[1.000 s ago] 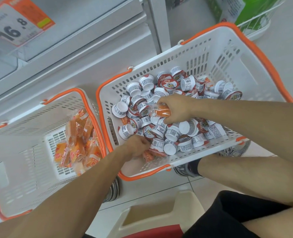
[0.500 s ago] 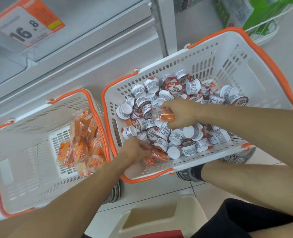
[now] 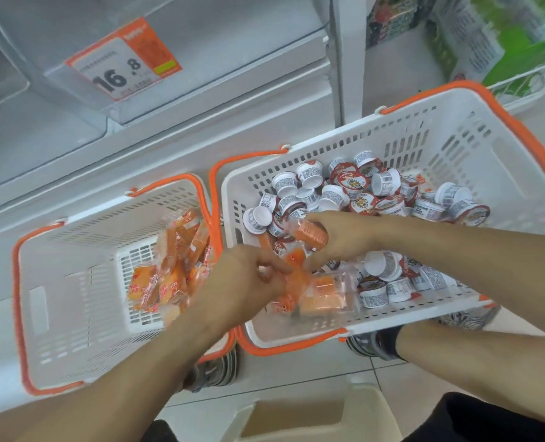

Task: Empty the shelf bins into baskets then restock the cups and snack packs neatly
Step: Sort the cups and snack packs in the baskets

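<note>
Your left hand pinches orange snack packs at the near-left corner of the right basket, beside its orange rim. Your right hand grips another pack among the cups. The left basket holds packs along its right wall.

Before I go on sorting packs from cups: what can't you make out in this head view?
- Small print on the price tag: too small.
- Left hand grip on the snack packs: motion blur.
- Cups beneath the right hand and forearm: covered.
- Right basket far corner: cut off by the frame edge.
</note>
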Available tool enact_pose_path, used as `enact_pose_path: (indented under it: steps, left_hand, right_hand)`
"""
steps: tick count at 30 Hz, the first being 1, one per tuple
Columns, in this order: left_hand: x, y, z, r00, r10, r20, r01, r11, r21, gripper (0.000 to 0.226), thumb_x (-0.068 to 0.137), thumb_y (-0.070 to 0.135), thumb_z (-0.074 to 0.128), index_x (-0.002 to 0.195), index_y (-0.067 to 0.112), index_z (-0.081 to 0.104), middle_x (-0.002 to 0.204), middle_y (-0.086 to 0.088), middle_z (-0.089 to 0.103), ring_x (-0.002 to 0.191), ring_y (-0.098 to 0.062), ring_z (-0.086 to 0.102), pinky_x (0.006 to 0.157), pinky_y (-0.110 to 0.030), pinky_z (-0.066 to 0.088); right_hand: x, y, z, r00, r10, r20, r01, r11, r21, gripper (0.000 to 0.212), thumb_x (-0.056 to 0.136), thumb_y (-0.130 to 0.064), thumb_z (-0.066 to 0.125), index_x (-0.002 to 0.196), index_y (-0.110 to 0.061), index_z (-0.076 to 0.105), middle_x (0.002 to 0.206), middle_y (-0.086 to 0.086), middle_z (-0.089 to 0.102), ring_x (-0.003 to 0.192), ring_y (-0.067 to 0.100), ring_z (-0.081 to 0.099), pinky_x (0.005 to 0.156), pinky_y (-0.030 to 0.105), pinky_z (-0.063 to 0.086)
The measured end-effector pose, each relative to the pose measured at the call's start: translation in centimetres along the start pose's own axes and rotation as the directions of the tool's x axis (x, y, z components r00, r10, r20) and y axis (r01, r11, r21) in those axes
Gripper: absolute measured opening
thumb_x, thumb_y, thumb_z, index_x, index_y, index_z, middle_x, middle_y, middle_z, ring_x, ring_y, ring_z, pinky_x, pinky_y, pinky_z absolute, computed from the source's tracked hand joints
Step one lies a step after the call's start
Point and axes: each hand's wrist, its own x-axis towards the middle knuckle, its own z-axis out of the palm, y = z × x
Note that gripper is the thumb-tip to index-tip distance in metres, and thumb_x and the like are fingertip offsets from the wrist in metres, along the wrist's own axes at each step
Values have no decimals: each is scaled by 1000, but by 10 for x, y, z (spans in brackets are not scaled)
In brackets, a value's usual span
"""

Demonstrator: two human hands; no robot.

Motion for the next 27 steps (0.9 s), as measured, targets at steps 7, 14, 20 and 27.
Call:
enact_pose_path:
  steps: [7,14,20,27]
  left_hand:
    - [-11,-31,-5,998,-58,-19,45,916,-398,18,88,18,75,105,22,75,104,6,75,83,-24,74,77,-45,61]
    - [-35,-65,-39,911,-176,-374,-67,829,-555,29,89,25,72,117,25,67,94,4,74,74,-6,71,64,-18,53]
    - [-60,-135,-69,573,-471,-670,-33,804,-593,16,93,28,69,106,20,64,81,-4,69,71,-17,66,67,-34,54]
    - [-65,-165,-61,523,-470,-711,-27,825,-564,37,88,28,74,117,17,55,106,10,59,94,9,59,77,0,41]
  right_hand:
    - [4,5,34,994,64,83,-99,831,548,70,70,-20,92,129,-8,54,108,7,74,97,21,73,88,38,59]
    - [22,-64,52,991,-27,-131,99,805,585,97,48,-50,97,128,-16,55,112,3,74,106,21,71,101,45,53]
    - [42,-158,69,972,-226,66,174,877,449,81,81,-43,76,148,-24,34,130,-6,59,118,10,58,103,29,44]
    - [53,-164,66,954,-298,-28,297,954,-35,48,92,-39,70,137,-27,59,135,-17,59,120,-7,55,100,16,43]
